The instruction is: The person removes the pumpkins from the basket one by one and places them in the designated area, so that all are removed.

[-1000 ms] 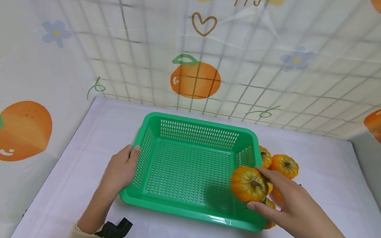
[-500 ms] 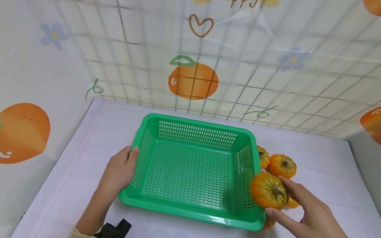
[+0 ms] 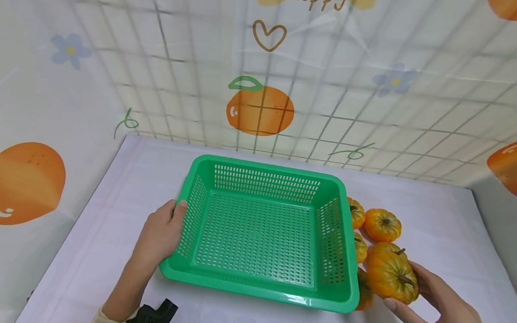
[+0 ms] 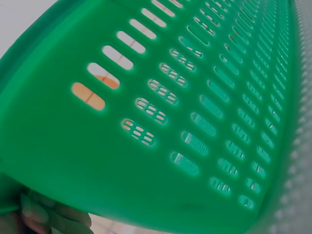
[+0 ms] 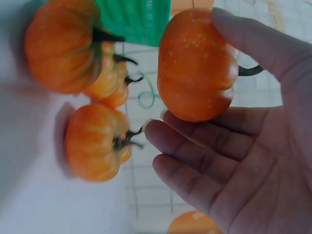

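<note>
My left hand [image 3: 160,232] grips the left rim of a green plastic basket [image 3: 253,236], thumb on top; in the left wrist view, fingers [image 4: 56,217] curl under the slotted basket wall [image 4: 87,151]. Nothing lies inside the basket. To its right, my right hand [image 3: 452,315] holds a small orange pumpkin [image 3: 393,278] between thumb and fingers, its stem turned toward the palm. The right wrist view shows this held pumpkin [image 5: 195,68] raised beside the others, with the thumb on one side and fingertips on the other. In the head view it partly covers another pumpkin [image 3: 387,248].
Several more small pumpkins [image 3: 383,225] stand on the white tabletop [image 3: 438,234] along the basket's right side, some partly hidden by its rim. A printed curtain [image 3: 317,100] with a grid pattern closes off the back. A black wrist strap [image 3: 154,315] shows below the left hand.
My right hand has carried the pumpkin from over the basket's right end out to the right, above the other pumpkins. The left hand keeps its grip on the basket.
</note>
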The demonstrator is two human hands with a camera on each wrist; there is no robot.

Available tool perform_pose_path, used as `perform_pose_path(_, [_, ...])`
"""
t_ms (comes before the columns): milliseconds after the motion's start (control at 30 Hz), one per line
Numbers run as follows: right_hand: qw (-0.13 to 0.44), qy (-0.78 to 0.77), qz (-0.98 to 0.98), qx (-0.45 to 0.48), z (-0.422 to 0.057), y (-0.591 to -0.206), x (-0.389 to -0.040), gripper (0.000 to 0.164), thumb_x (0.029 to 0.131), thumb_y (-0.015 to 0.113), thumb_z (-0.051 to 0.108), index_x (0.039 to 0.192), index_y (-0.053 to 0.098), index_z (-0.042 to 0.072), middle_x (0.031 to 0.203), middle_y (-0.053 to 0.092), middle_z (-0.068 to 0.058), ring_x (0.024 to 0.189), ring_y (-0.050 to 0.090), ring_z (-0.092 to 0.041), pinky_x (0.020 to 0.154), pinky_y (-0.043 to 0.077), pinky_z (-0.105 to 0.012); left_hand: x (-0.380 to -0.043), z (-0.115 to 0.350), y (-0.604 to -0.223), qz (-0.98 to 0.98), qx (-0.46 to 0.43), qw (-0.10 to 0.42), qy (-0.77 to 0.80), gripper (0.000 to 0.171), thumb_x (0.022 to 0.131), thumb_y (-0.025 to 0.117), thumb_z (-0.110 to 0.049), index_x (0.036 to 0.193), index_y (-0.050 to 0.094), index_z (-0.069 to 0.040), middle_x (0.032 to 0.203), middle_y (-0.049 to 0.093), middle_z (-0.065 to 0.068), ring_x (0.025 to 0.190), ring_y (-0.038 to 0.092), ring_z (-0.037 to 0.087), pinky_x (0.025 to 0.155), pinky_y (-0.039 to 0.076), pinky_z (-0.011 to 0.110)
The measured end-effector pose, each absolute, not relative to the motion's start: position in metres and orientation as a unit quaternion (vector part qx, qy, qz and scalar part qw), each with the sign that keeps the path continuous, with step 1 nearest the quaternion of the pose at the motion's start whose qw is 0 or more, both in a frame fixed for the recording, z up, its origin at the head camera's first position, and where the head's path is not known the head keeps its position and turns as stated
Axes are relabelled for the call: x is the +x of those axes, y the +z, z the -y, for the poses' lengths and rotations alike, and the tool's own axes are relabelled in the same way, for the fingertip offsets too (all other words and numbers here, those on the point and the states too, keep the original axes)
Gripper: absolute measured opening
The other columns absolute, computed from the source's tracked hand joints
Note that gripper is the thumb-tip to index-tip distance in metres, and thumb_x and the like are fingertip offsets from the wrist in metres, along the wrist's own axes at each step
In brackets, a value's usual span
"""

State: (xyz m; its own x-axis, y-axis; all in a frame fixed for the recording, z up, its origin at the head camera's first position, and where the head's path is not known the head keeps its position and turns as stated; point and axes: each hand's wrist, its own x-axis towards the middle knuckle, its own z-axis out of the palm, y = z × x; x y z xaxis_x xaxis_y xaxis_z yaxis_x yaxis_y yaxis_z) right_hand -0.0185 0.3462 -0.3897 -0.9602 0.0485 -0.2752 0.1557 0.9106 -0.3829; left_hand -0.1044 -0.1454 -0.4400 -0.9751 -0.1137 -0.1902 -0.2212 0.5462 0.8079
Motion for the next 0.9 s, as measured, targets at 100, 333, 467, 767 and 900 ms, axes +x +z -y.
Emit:
perform_pose_path(100, [0.145,-0.208,-0.964,0.079,-0.352,-0.395,-0.016,0.11,0.092,0.068,0.068,0.155,0.028,-0.013,0.144,0.044,-0.042,0.122,0.052,-0.06,0.089,0.053,-0.065,-0.104,0.146,-0.44,-0.879,-0.096,0.057,0.464,0.048,0.113,0.035,-0.047,0.102,0.06,-0.008,0.075,0.06,0.009,0.061,0.057,0.023,0.053,0.048,0.037])
perform_pose_path(333, [0.163,-0.212,-0.954,0.139,-0.364,-0.409,-0.007,0.116,0.089,0.069,0.072,0.154,0.027,-0.015,0.138,0.051,-0.043,0.122,0.052,-0.061,0.093,0.051,-0.062,-0.104,0.146,-0.441,-0.877,-0.095,0.055,0.469,0.047,0.114,0.036,-0.046,0.101,0.06,-0.007,0.075,0.06,0.01,0.06,0.057,0.023,0.052,0.048,0.037])
perform_pose_path(467, [0.186,-0.209,-0.939,0.199,-0.374,-0.427,-0.003,0.125,0.085,0.067,0.079,0.156,0.023,-0.014,0.14,0.048,-0.042,0.124,0.05,-0.061,0.096,0.048,-0.065,-0.104,0.145,-0.44,-0.876,-0.094,0.054,0.47,0.047,0.114,0.036,-0.045,0.102,0.06,-0.007,0.074,0.06,0.01,0.059,0.057,0.023,0.051,0.048,0.037])
perform_pose_path(767, [0.196,-0.224,-0.926,0.233,-0.388,-0.449,0.004,0.125,0.084,0.067,0.08,0.155,0.024,-0.015,0.14,0.046,-0.042,0.124,0.05,-0.06,0.098,0.047,-0.065,-0.105,0.145,-0.441,-0.873,-0.091,0.05,0.476,0.047,0.114,0.036,-0.043,0.099,0.06,-0.006,0.071,0.06,0.011,0.056,0.057,0.023,0.048,0.048,0.037])
perform_pose_path(900, [0.207,-0.241,-0.92,0.231,-0.389,-0.452,0.006,0.125,0.086,0.067,0.077,0.154,0.021,-0.017,0.14,0.045,-0.042,0.126,0.048,-0.059,0.1,0.046,-0.065,-0.105,0.145,-0.441,-0.873,-0.09,0.053,0.477,0.047,0.114,0.036,-0.044,0.1,0.06,-0.006,0.071,0.06,0.011,0.056,0.058,0.023,0.049,0.048,0.037])
